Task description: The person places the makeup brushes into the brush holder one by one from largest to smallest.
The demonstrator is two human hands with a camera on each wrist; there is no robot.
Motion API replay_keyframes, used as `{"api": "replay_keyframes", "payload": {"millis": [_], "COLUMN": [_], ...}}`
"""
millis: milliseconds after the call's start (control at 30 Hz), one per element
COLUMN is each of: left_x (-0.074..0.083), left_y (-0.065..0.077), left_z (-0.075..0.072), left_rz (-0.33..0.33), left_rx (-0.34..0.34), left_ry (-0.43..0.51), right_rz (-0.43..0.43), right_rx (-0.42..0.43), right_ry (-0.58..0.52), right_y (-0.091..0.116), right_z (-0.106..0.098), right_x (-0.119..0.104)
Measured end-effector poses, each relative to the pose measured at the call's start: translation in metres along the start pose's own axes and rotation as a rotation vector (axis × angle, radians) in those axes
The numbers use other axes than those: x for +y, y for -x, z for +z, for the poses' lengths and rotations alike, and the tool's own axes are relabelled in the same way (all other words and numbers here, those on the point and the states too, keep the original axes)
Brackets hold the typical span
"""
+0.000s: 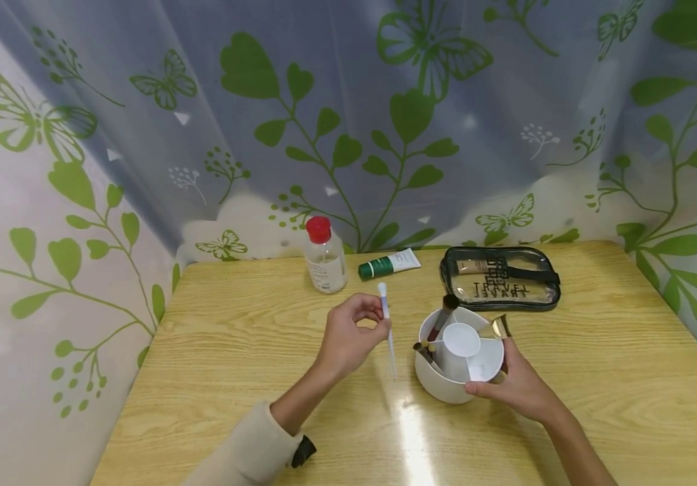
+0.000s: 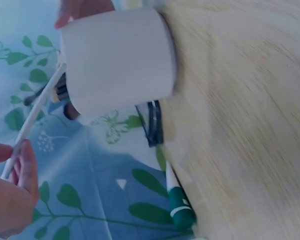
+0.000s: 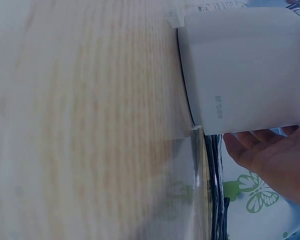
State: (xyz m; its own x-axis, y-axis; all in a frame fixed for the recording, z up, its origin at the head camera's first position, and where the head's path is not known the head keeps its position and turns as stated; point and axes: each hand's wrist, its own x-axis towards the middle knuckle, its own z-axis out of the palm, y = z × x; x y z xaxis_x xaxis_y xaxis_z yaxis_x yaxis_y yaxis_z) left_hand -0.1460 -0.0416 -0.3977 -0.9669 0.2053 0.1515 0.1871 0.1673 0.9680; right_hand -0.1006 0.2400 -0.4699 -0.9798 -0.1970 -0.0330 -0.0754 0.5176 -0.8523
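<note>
My left hand (image 1: 351, 334) pinches a slim white stick (image 1: 386, 310) between thumb and fingers, left of a round white divided organizer (image 1: 439, 385). The stick has a rounded white top, a bluish band and a thin lower end; it stands nearly upright in the head view. Around the organizer's right side, my right hand (image 1: 521, 381) keeps its grip, thumb at the front rim. Dark-bristled makeup brushes (image 1: 443, 317) lean in the left compartments. A flat brush with a gold ferrule (image 1: 497, 327) rises at the right, its lower part hidden.
Behind the hands stands a clear bottle with a red cap (image 1: 326, 260). A green and white tube (image 1: 389, 264) lies to its right. Farther right is a clear zip pouch with black edging (image 1: 503, 278). A leaf-patterned curtain (image 1: 336, 135) borders the wooden table (image 1: 214, 351).
</note>
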Motion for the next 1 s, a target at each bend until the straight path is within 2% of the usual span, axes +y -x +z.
{"api": "replay_keyframes", "payload": {"millis": [167,300,567,867,1000], "left_x": [0.010,0.011,0.007,0.001,-0.002], "left_y": [0.007,0.011,0.019,0.022,0.026], "left_z": [0.008,0.017,0.031,0.037,0.040], "left_rz": [0.089,0.158,0.269,0.278,0.319], "left_rx": [-0.041,-0.026,0.022,0.040,0.058], "left_ry": [0.211,0.271,0.228,0.167,0.098], "right_rz": [-0.014,-0.015,-0.005,-0.007,-0.009], "right_rx": [0.009,0.011,0.009,0.012,0.010], "right_ry": [0.008,0.010,0.010,0.012,0.011], "right_y": [0.000,0.001,0.000,0.001,0.001], "right_z": [0.000,0.001,0.000,0.000,0.000], "right_x": [0.001,0.001,0.000,0.001,0.001]}}
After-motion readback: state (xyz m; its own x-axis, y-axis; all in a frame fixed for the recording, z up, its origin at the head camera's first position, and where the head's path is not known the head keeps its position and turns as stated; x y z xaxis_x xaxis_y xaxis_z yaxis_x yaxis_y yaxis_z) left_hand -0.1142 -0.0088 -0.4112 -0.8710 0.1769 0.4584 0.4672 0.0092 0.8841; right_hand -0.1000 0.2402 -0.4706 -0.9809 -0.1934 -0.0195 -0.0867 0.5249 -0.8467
